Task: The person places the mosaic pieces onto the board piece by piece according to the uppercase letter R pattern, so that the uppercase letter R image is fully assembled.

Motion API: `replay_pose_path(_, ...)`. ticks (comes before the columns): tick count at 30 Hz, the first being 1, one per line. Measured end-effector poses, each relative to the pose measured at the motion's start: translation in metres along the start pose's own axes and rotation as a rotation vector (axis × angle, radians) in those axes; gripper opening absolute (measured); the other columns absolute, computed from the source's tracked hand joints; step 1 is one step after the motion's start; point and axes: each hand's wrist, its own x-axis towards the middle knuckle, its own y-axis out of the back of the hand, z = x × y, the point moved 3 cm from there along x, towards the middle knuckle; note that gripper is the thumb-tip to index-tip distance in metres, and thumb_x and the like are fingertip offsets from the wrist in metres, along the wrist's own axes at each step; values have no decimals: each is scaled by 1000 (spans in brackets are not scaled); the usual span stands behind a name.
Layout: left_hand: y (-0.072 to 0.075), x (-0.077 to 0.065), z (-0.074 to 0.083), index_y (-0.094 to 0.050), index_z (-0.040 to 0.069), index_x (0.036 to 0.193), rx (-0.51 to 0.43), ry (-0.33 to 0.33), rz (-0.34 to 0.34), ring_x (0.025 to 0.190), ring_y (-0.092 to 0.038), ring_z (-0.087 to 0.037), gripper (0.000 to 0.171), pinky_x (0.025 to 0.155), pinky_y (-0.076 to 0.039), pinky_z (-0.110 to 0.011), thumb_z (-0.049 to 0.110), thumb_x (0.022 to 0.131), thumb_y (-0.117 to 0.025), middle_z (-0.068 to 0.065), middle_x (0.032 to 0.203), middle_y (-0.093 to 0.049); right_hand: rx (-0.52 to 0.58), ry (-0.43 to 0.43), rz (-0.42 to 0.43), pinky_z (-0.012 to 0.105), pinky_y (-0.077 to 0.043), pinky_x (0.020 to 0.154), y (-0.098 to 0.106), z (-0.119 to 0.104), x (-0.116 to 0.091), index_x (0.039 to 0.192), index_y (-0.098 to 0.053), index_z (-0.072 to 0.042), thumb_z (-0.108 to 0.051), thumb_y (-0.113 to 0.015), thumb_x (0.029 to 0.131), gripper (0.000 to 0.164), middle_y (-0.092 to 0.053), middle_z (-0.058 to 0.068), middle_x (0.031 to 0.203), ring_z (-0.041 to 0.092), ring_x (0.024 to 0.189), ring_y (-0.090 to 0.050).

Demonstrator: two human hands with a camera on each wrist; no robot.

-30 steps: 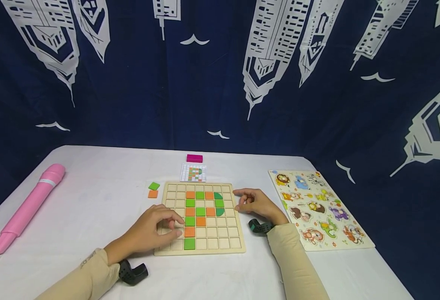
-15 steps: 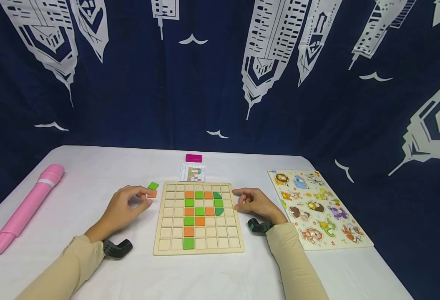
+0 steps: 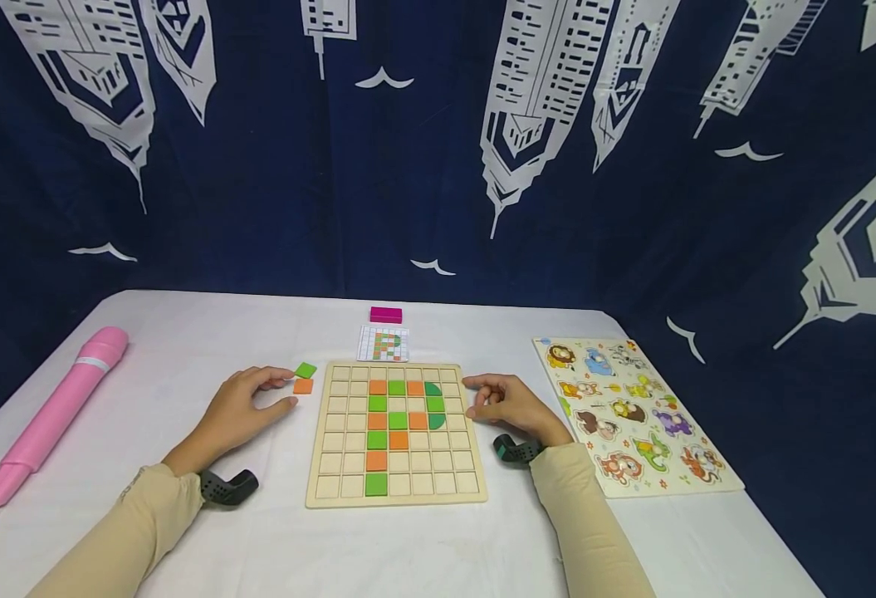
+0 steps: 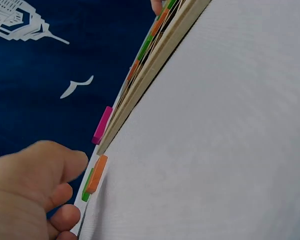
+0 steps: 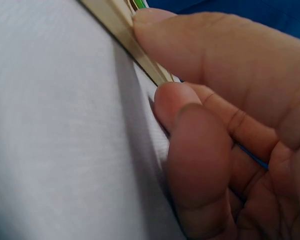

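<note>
My left hand is left of the wooden grid board, thumb and index finger apart. Its index fingertip is right at a green square tile, and an orange square tile lies just beyond the thumb. In the left wrist view, the orange tile overlaps the green one, with nothing between the fingers. At the board's right edge rests my right hand, index finger and thumb touching the rim. The right wrist view shows the thumb against the board's side. Orange and green tiles fill some of the board's cells.
Behind the board lies a pattern card, with a magenta block past it. An animal picture board is on the right of the white table. A pink microphone-shaped toy lies far left. A navy curtain hangs behind.
My left hand has moved from over the board leftward to the two loose tiles. It touched the orange tile half a second ago; its fingers are now farther apart. The right hand stays put.
</note>
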Motion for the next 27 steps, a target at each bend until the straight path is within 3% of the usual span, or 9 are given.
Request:
replay_pose_path(17, -8, 10, -1, -78, 4, 121, 86, 48, -38, 98, -60, -33, 30, 96, -40, -59, 17, 94, -81, -11, 103, -71, 3, -1, -3, 20, -42, 63, -1, 0, 1, 144, -56, 17, 4, -81, 90, 61, -62, 2, 87, 9, 68, -48)
replay_pose_path(27, -7, 9, 1, -78, 5, 117, 75, 57, -30, 100, -61, -36, 26, 100, -38, -63, 16, 93, -80, -13, 104, -72, -3, -7, 3, 20, -42, 62, 0, 0, 0, 143, -57, 16, 5, -80, 89, 60, -63, 1, 86, 8, 66, -48)
